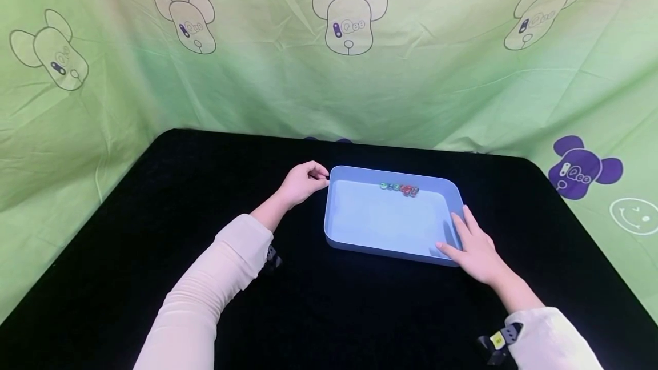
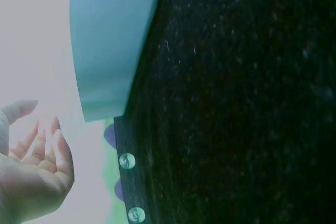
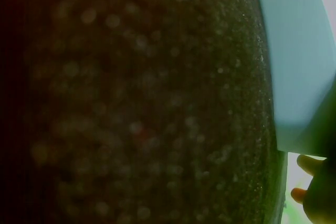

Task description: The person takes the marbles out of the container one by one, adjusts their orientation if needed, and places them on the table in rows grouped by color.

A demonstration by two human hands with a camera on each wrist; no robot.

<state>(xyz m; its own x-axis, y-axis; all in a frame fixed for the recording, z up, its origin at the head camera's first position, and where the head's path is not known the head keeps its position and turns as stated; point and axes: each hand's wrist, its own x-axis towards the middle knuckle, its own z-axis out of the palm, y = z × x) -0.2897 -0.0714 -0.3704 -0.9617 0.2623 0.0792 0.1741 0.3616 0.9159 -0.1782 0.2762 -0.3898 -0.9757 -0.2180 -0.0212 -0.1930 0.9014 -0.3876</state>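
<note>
A shallow blue tray with raised walls lies on the black table. Several small glass marbles, red and green, sit in a cluster along its far wall. My left hand is at the tray's left rim, fingers loosely bent with nothing between them; the left wrist view shows its fingers beside the tray's outer wall. At the right wall, my right hand spreads extended fingers over the rim, thumb reaching inside the near corner. Two fingertips show past the tray's end in the right wrist view.
Two clear greenish round pieces show near the table's edge in the left wrist view. Black cloth covers the table. A green printed curtain hangs behind and at both sides. Each wrist wears a small black device.
</note>
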